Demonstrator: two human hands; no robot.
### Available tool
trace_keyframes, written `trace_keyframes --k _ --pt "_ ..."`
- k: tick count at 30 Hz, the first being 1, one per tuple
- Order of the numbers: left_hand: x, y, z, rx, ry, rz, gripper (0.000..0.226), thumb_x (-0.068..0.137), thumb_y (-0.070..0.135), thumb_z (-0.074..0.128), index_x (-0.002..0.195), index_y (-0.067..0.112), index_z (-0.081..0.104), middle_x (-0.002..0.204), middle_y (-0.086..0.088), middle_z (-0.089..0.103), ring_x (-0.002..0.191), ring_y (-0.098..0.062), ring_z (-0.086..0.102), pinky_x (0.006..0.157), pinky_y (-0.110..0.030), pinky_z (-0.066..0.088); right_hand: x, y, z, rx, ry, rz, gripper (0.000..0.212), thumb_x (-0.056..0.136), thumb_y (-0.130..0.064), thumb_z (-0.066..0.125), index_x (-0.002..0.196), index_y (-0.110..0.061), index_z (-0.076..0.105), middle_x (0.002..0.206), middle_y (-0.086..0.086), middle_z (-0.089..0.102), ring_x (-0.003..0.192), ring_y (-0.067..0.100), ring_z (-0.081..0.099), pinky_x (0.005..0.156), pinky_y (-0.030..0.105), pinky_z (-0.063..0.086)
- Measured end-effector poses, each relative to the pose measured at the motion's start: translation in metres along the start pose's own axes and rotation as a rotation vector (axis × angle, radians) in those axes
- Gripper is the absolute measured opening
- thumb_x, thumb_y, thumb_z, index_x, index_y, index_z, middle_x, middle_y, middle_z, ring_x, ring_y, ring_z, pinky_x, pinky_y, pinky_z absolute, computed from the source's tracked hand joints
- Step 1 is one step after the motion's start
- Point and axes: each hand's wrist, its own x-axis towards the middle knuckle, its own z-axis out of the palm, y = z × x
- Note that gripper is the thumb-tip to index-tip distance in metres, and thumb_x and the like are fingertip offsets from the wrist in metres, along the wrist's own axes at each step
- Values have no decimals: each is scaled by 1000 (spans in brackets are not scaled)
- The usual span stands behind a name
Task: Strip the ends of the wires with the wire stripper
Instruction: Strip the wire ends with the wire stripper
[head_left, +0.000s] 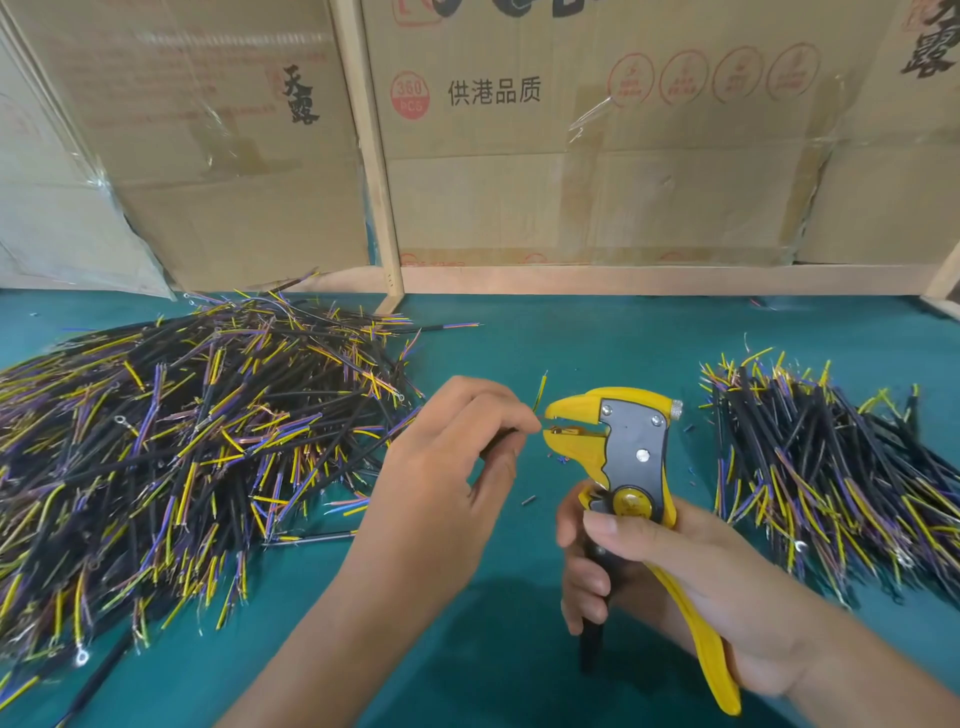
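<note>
**Wire at the stripper's mouth**

We see the right hand (670, 587) curled round the handles of the yellow and grey stripper (623, 457), thumb laid across the pivot, the tool held upright above the worktop (519, 353) with its head pointing left. Its jaws stand slightly apart. Our left hand (452, 457) pinches a wire (540, 392) between thumb and forefinger just beside those jaws; a thin strand reaches from the fingertips into the gap, while a yellow-green strand sticks up above the fingers. The black sheath of the wire runs back under the palm, mostly hidden.

Under the stripper's head, small bits of cut insulation (529, 501) lie scattered on the green worktop.

To the left, a big heap (182, 441) of black wires with yellow, purple and orange ends spreads wide, some with ring terminals. To the right, well apart, lies a smaller pile (831, 478) of the same sort.

Behind the worktop stand cardboard boxes (571, 182) with printed characters, divided by a wooden post (371, 156).
</note>
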Motion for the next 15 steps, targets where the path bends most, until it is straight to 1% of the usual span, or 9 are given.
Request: trace_keyframes --k 6,15 --pt "0 1 1 -13 11 -10 19 86 -12 66 89 7 66 93 4 59 85 -11 57 74 -24 48 0 1 -1 -3 -9 -3 27 78 -31 75 90 -7 69 68 14 46 64 31 49 70 44 51" --pt "1 4 0 -37 27 -44 18 85 -11 66 85 8 65 90 4 59 84 -12 57 72 -28 48 0 2 0 -4 -2 -6 31 77 -31 75 90 -4 67 69 16 44 65 32 48 70 44 51"
